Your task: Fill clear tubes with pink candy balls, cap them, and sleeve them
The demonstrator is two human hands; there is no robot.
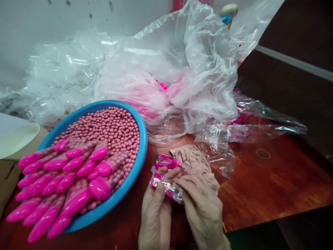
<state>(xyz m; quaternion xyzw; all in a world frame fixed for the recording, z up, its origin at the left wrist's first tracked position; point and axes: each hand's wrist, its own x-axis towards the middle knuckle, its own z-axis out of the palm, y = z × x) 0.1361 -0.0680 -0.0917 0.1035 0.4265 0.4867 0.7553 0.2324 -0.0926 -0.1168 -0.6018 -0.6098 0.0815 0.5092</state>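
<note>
Both hands are nearest the camera, low in the view: the left hand [154,208] is closed around a shiny pink printed packet [168,187], thumb on its front and fingers curled behind and over it. The right hand [203,205] has its fingers bent against the packet's right end; whether they pinch it or only touch it, I cannot tell. The packet is held above the reddish-brown tabletop [273,184], right of the basin. Just beyond the fingers show a pink printed card [165,160] and, beside it, a small bright pink tip, partly hidden.

Crumpled beige cloth [194,158] lies directly behind the right hand. To the left stands a blue basin [144,139] full of dusty-pink beads [109,128]; clear tubes with bright pink ends [100,187] lie piled on them, several sticking out over the near-left rim. Clear packaging with pink prints [238,130] and a thin ring [263,153] lie on the right of the tabletop. Farther back rises a large translucent plastic bag [208,69] with pink contents, next to a heap of clear wrappers [65,76]. At the left edge is a pale bowl [19,139].
</note>
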